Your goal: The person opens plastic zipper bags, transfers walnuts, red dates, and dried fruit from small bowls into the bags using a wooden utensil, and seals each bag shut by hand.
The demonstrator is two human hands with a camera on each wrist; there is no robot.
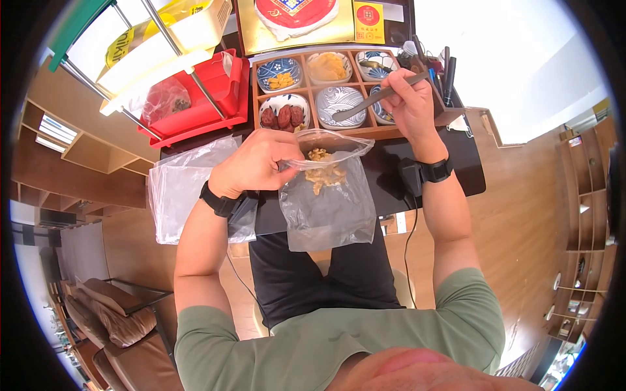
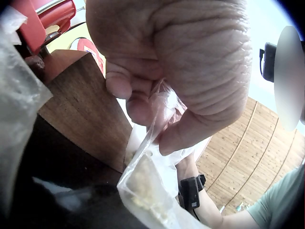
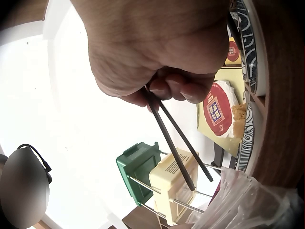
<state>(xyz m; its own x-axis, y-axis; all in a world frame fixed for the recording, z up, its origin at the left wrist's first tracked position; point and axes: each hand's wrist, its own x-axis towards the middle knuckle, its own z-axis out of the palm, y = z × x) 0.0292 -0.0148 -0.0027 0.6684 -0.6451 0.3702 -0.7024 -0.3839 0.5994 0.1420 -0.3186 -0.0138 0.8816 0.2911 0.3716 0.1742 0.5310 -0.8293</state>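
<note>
My left hand (image 1: pixel 264 159) pinches the rim of a clear plastic bag (image 1: pixel 329 221) near its mouth. Walnut pieces (image 1: pixel 325 176) sit in the upper part of the bag, which hangs past the table's front edge above the lap. In the left wrist view, thumb and fingertips close on the thin film. My right hand (image 1: pixel 411 104) holds dark chopsticks (image 3: pixel 169 136) over the box, their tips a little apart with nothing between them. Below the chopsticks is a wave-patterned bowl (image 1: pixel 339 98) whose inside shows bare. Beside it, another bowl (image 1: pixel 295 104) holds red dates (image 1: pixel 283 117).
The wooden divided box (image 1: pixel 391 132) carries several patterned bowls of dried foods. Flat plastic bags (image 1: pixel 189 189) lie at left, by a red bin (image 1: pixel 202 98) and a cream basket rack (image 1: pixel 163 49). Pens (image 1: pixel 448 75) stand at right; a red round package (image 1: pixel 297 16) lies behind.
</note>
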